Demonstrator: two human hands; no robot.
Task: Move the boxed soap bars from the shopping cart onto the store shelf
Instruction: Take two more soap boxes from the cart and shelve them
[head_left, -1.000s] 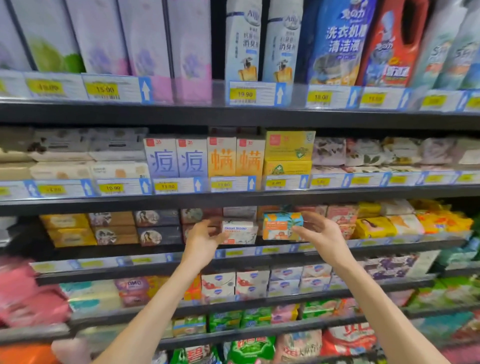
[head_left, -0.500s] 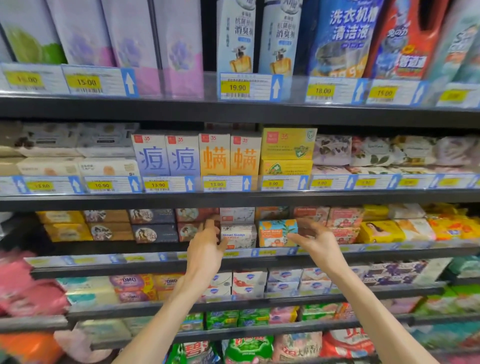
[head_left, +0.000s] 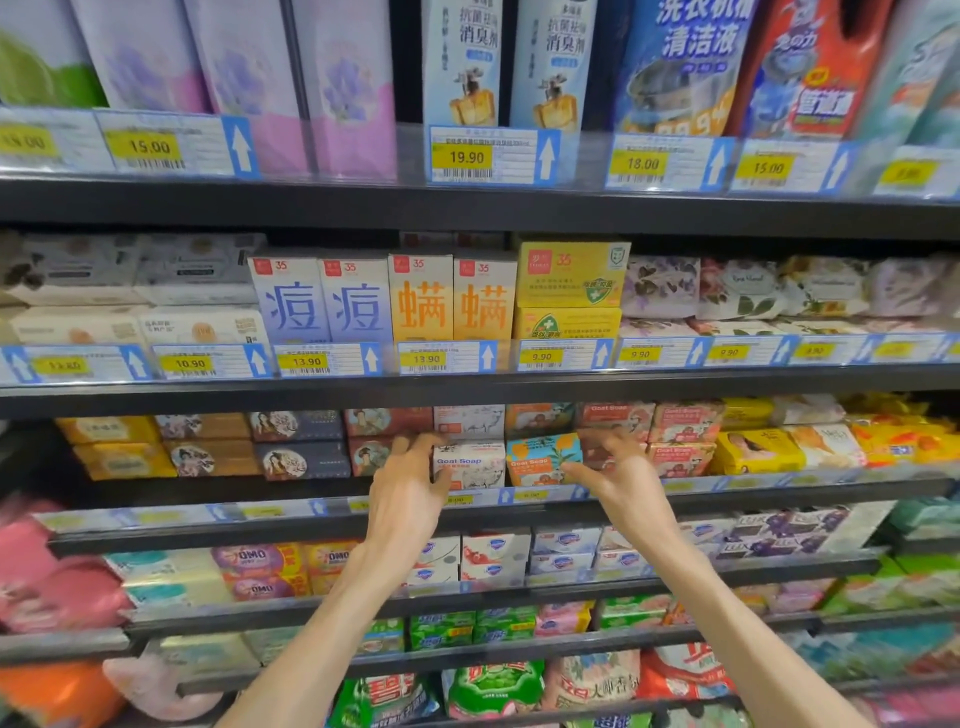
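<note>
- Head view: both arms reach up to the third shelf (head_left: 311, 525) from the top, where two Goat Soap boxes sit side by side at the front edge.
- The white Goat Soap box (head_left: 469, 464) stands at about 2 o'clock from the left hand (head_left: 408, 499); that hand's fingers are spread and relaxed, its thumb just beside the box's left face, gripping nothing.
- The orange-and-teal Goat Soap box (head_left: 543, 458) lies at roughly 10 o'clock from the right hand (head_left: 621, 480), whose fingers are loosely apart and empty, thumb tip near the box's lower right corner.
- A second ago the right hand pinched the orange box in mid-air and the left held the white one; now both boxes rest on the shelf and both hands have let go and backed off slightly.
- By my reading this pair is placed, and the next boxes must come from the cart, which is out of sight.
</note>
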